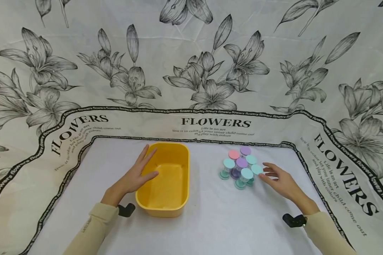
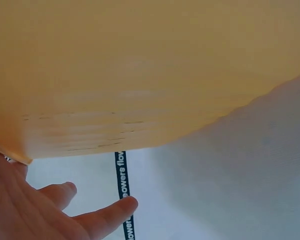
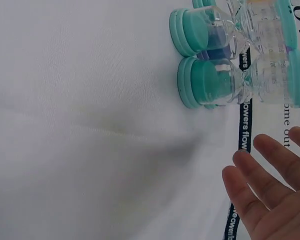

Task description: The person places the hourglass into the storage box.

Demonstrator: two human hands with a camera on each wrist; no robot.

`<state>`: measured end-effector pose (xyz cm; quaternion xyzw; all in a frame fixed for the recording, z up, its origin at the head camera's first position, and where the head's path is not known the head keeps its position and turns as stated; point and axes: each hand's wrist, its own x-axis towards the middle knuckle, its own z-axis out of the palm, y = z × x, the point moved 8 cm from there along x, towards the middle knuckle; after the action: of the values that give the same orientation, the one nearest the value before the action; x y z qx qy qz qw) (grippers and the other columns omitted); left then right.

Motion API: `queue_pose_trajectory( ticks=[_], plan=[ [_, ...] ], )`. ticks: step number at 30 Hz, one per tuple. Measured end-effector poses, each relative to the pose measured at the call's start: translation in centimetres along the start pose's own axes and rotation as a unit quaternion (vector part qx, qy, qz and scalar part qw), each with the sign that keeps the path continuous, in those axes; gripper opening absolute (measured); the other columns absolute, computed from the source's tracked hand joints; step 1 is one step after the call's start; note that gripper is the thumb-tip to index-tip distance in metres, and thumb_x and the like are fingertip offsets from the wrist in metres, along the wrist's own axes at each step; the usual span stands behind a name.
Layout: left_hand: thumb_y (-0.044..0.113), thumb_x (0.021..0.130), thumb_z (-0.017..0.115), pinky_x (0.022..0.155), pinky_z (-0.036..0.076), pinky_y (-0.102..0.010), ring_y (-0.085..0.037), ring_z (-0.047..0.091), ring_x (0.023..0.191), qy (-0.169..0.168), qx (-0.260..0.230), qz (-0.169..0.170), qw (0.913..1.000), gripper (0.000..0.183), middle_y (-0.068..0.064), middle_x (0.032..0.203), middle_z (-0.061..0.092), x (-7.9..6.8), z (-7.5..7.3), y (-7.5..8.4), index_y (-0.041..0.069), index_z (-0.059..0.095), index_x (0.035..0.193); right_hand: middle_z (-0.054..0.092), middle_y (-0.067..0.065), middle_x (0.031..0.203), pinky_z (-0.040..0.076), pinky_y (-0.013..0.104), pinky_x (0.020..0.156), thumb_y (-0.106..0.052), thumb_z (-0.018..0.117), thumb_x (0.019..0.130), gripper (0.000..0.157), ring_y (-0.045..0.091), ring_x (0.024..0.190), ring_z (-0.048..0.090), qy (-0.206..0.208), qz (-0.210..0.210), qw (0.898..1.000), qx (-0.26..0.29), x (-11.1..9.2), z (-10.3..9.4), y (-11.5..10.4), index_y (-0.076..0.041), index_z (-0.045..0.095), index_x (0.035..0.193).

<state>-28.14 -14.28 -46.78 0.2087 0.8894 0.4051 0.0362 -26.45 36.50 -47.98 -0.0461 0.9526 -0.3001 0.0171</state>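
On the left of the table stands a yellow plastic tub (image 1: 166, 207), its inside facing up. My left hand (image 1: 134, 177) is at the tub's left rim, fingers spread and fairly straight, the thumb reaching over the inside. In the left wrist view the tub's outer wall (image 2: 155, 65) fills the top. Several small hourglasses stand in a cluster to the right, with teal, purple and pink caps; one teal hourglass (image 1: 246, 174) is at the front. Close to the cluster's right side is my right hand (image 1: 282, 181), fingers loosely extended and holding nothing. The right wrist view shows clear-bodied hourglasses (image 3: 245, 82) beyond the fingertips.
A white cloth (image 1: 207, 219) covers the table. Behind it and along both sides rises a flower-printed fabric (image 1: 210, 127) with black lettering. A black wrist camera (image 1: 294, 220) sits at the right cuff, another wrist camera (image 1: 126, 210) at the left.
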Motion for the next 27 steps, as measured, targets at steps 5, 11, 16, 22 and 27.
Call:
queue_pose_trajectory(
  ticks=[5,11,16,22,27],
  plan=[
    [0.042,0.100,0.063,0.114,0.023,-0.078,-0.047,0.006,0.158,-0.016,0.008,0.003,0.9998,0.084,-0.010,0.174,-0.011,0.1,0.0,-0.2,0.028,0.014,0.167,0.061,0.029,0.136,0.058,0.055,0.094,-0.038,0.067,0.100,0.064,0.045,0.118,0.066,0.000,-0.019,1.000,0.011,0.3,0.6,-0.5,-0.001,0.047,0.149],
    [0.040,0.098,0.063,0.115,0.026,-0.076,-0.046,0.011,0.158,-0.038,0.034,0.009,0.9987,0.090,-0.008,0.175,-0.011,-0.1,-0.2,-0.2,0.028,0.007,0.167,0.064,0.025,0.133,0.061,0.051,0.090,-0.039,0.069,0.098,0.064,0.040,0.114,0.068,-0.002,-0.016,1.000,0.005,0.8,0.9,-0.8,-0.001,0.051,0.145],
    [0.052,0.097,0.062,0.118,0.029,-0.070,-0.041,0.018,0.158,-0.039,0.078,0.019,0.9960,0.091,-0.004,0.175,-0.007,-0.7,-0.5,-0.1,0.028,0.010,0.167,0.064,0.026,0.132,0.063,0.047,0.087,-0.039,0.071,0.097,0.062,0.039,0.111,0.070,-0.008,-0.017,1.000,0.007,1.0,0.8,-1.5,-0.001,0.054,0.143],
    [0.061,0.094,0.061,0.116,0.033,-0.069,-0.038,0.022,0.158,-0.038,0.113,0.023,0.9926,0.092,0.002,0.175,-0.002,-1.1,-0.8,0.0,0.028,0.016,0.167,0.067,0.025,0.128,0.063,0.046,0.082,-0.034,0.075,0.094,0.056,0.037,0.106,0.071,-0.001,-0.021,1.000,-0.007,0.9,0.0,-1.6,0.001,0.060,0.135],
    [0.060,0.094,0.062,0.115,0.035,-0.070,-0.040,0.023,0.157,-0.046,0.109,0.021,0.9927,0.092,0.002,0.175,-0.005,-1.2,-0.6,-0.1,0.025,0.017,0.167,0.069,0.024,0.124,0.063,0.046,0.082,-0.038,0.075,0.093,0.058,0.036,0.106,0.071,-0.008,-0.012,1.000,-0.024,0.8,-0.9,-1.3,0.001,0.060,0.133]
  ],
)
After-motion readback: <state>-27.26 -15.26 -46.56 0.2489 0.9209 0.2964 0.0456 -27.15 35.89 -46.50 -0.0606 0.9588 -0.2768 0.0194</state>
